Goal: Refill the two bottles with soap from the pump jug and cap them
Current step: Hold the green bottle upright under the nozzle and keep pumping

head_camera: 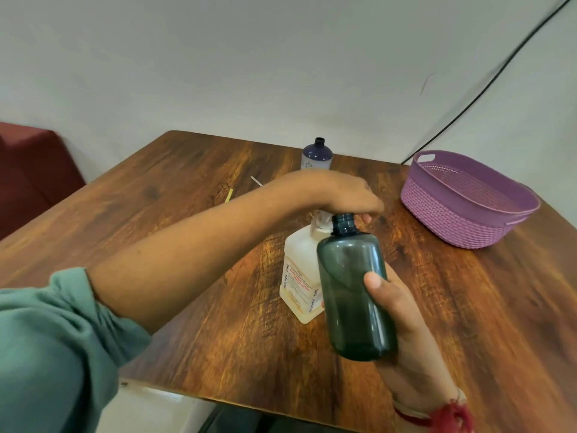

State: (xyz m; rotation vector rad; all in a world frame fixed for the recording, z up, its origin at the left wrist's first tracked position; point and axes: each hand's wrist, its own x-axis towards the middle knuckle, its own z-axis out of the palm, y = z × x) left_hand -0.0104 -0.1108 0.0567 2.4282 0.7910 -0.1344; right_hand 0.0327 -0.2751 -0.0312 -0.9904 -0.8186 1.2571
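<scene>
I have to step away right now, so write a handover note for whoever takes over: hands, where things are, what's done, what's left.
Left hand: over the pump of the jug, fingers bent down on it.
Right hand: grips the green bottle, open neck up by the pump.
Jug stands mid-table; blue bottle stands at the far edge; basket on the right.
Done: both bottles are uncapped; no soap visible in the green one.
Left: fill both, cap both. No caps in view.
</scene>
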